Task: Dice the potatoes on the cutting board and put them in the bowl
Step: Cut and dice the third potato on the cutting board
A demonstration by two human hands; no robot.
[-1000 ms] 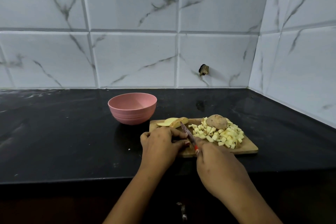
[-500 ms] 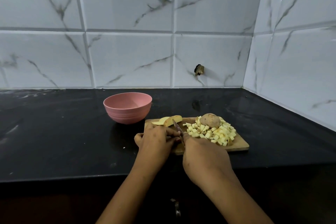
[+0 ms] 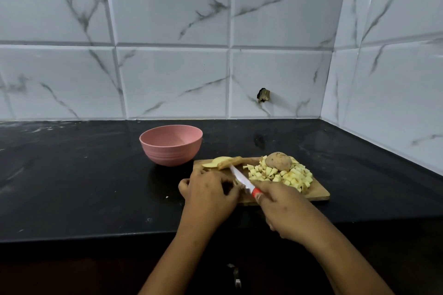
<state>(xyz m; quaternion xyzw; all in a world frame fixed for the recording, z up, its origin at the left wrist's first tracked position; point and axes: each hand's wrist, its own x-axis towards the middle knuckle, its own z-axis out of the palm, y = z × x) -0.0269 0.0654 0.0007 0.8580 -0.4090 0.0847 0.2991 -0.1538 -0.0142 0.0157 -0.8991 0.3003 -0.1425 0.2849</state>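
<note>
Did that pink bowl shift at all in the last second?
No. The pink bowl sits as before by the far left corner of the cutting board; only the camera shifted.

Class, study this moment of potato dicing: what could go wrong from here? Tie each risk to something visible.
The left hand sits close beside the knife blade; a slip could cut it. The dice pile reaches the board's right edge; cubes may spill onto the counter. The potato by the pile might roll.

wooden cutting board (image 3: 318,193), matt bowl (image 3: 170,148), glossy countertop (image 3: 72,175)
</note>
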